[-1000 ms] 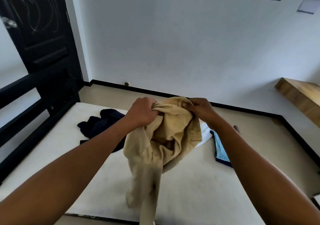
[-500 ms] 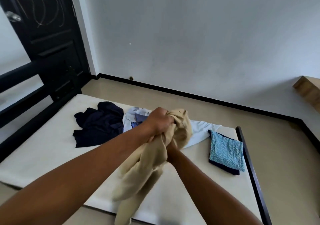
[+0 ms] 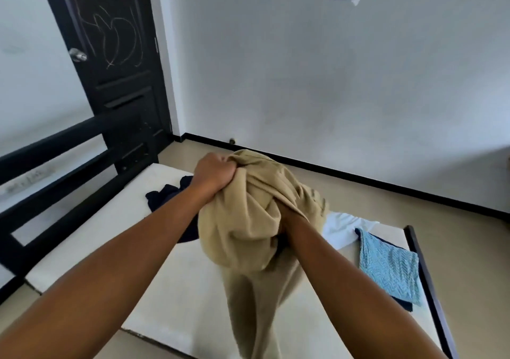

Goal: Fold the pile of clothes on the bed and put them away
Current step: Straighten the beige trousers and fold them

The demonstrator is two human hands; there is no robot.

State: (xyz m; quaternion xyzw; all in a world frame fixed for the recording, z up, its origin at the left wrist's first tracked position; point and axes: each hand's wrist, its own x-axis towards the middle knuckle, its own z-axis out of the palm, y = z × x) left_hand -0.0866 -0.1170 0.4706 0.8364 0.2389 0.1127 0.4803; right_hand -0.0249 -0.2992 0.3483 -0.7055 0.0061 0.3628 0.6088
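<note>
- A light-blue herringbone-weave cloth point(image 3: 389, 267) lies folded flat along the right edge of the cream mattress point(image 3: 110, 237). It looks like the only finished piece, and it has not been put away.
- A crumpled dark navy garment point(image 3: 165, 195) sits toward the far left corner of the mattress. A rumpled white garment point(image 3: 345, 226) lies near the far edge, just beside the blue cloth. Neither has been folded.
- The tan cotton garment point(image 3: 242, 229) is held in the air above the middle of the mattress. It is bunched into a round bundle at the top, with a long part hanging toward the near edge, blurred.
- My judgement is that the task is at an early stage. One piece is folded, one is in hand and not yet laid out, two are waiting, and all the putting away is left.
- The left hand point(image 3: 216, 175) is at the end of an outstretched arm, knuckles up. Its fingers are curled tight on a gather of fabric at the top of the bundle.
- The right hand point(image 3: 289, 219) is pushed into the folds from the right, and only its back shows. The cloth covers its fingers, so I cannot tell whether they are apart or gripping.
</note>
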